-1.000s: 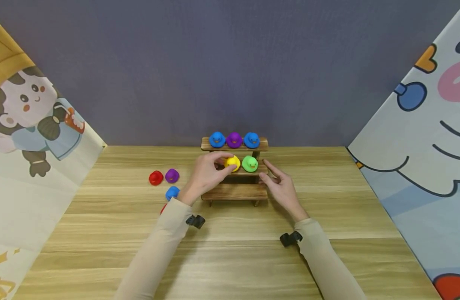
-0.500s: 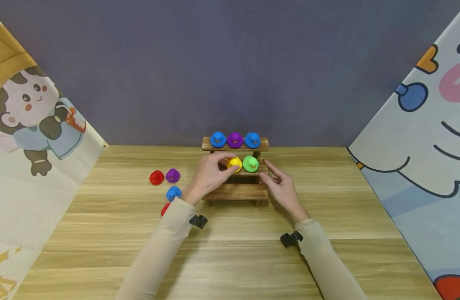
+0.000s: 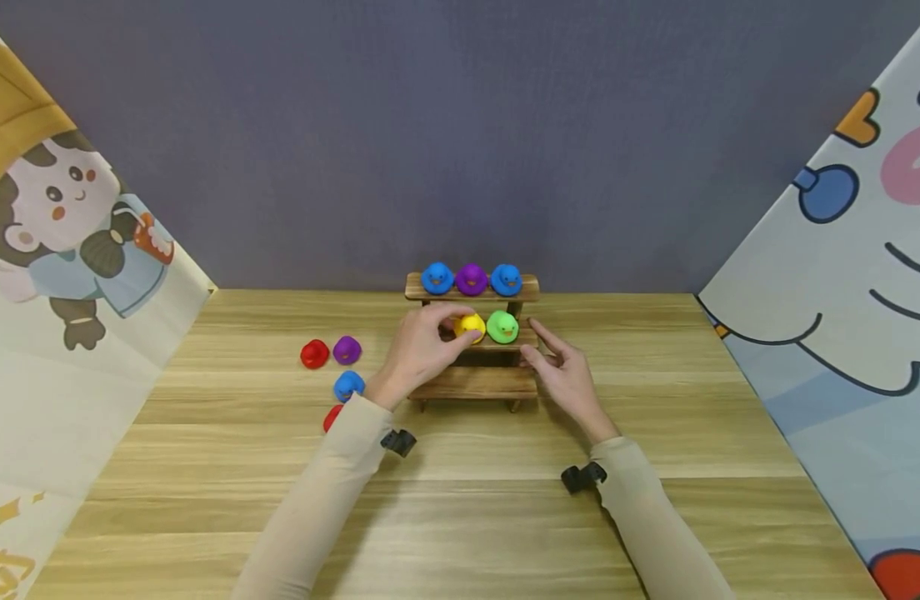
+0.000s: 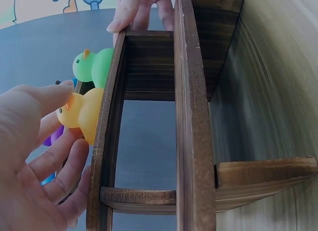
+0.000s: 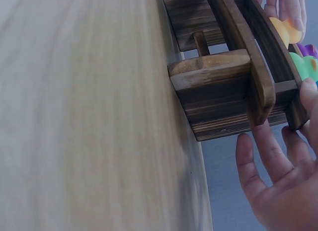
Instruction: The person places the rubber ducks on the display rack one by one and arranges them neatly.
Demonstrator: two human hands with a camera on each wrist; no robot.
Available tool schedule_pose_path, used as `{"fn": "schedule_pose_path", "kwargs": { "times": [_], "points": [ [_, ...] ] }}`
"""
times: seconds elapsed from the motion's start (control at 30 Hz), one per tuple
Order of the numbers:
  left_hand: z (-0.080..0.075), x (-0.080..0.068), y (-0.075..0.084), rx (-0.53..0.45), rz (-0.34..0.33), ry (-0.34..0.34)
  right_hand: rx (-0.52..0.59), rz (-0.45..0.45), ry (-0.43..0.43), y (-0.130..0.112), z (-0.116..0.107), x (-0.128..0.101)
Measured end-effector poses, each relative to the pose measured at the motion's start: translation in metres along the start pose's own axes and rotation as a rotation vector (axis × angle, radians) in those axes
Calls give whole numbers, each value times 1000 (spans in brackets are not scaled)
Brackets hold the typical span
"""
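My left hand [image 3: 422,346] pinches a yellow toy duck [image 3: 471,327] between thumb and fingers on the middle tier of a small wooden stepped stand [image 3: 471,382]. In the left wrist view, the yellow duck [image 4: 84,112] sits right beside the green duck [image 4: 94,67]. At the stand's right end, my right hand [image 3: 568,379] holds the middle tier's end with thumb and fingers; some fingertips are hidden behind the wood in the right wrist view. On the top tier stand a blue duck [image 3: 437,278], a purple duck [image 3: 472,280] and another blue duck [image 3: 507,280].
Left of the stand, a red duck [image 3: 314,354], a purple duck [image 3: 347,350] and a blue duck [image 3: 348,386] lie on the wooden table [image 3: 460,517]. Another red duck [image 3: 332,417] is partly covered by my left sleeve. A grey wall [image 3: 460,142] rises behind the stand.
The left hand and yellow duck have shifted slightly right, closer to the green duck, during the first half second. My right hand keeps its place at the stand's end.
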State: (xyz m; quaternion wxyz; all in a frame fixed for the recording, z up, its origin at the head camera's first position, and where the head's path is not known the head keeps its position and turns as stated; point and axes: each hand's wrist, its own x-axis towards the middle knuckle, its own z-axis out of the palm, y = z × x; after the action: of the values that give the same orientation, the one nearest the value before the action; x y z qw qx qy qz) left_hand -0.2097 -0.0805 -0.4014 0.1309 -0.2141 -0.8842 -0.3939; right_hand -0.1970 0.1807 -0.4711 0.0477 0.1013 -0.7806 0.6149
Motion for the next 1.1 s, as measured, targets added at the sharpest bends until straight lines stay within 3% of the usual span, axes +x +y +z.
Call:
{"fn": "schedule_pose_path", "kwargs": {
  "times": [0.23,0.37,0.73,1.1],
  "points": [
    [1,-1,-1,-1,18,11,-1,-7,-2,0,1,-1],
    [-1,-4,-2,-9,-4,0,-2,-4,-8,-1,1,-1],
    [-21,-22,-12,18,20,32,-3,-7,-18,-1,0,-1],
    [-41,-42,-25,70,-23,62,-10,-4,3,1,1,0]
  ]
}}
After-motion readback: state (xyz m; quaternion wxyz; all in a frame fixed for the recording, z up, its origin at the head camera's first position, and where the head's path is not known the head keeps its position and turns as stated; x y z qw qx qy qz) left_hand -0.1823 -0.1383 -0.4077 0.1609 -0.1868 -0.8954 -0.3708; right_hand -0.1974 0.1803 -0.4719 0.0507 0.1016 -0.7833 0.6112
